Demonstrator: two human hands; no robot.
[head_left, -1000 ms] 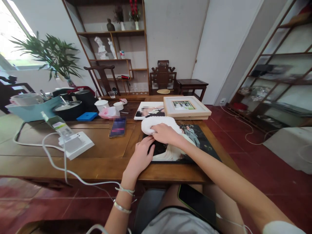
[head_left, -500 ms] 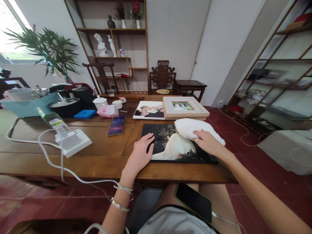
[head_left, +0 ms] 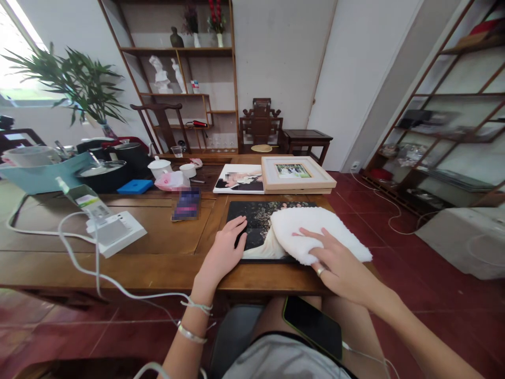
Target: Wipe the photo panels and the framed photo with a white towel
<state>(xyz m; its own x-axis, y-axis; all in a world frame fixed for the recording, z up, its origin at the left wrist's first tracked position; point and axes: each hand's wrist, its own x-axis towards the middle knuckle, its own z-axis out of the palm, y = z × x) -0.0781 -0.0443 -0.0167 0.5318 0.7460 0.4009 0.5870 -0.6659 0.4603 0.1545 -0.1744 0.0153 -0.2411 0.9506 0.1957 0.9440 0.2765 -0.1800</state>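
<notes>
A dark photo panel (head_left: pixel 256 216) showing a pale gown lies flat at the wooden table's front edge. My left hand (head_left: pixel 225 247) rests on its left edge, fingers stretched out and holding nothing. On the right half of the panel lies a fluffy white cloth (head_left: pixel 303 226), which covers much of the gown. My right hand (head_left: pixel 329 258) presses on this cloth and grips its near edge, with the thumb side tucked against the fold. Part of the panel's right side is hidden under the cloth and hand.
Behind the panel lie a white-edged photo print (head_left: pixel 239 179) and a pale wooden picture frame (head_left: pixel 298 176). A white power strip (head_left: pixel 122 234) with looping cables sits left. Pots, cups and a blue box (head_left: pixel 135 186) stand farther back. A phone (head_left: pixel 313 326) lies on my lap.
My right hand has drawn the white cloth toward me and down over the panel, covering more of the gown. My left hand stays on the panel's left edge.
</notes>
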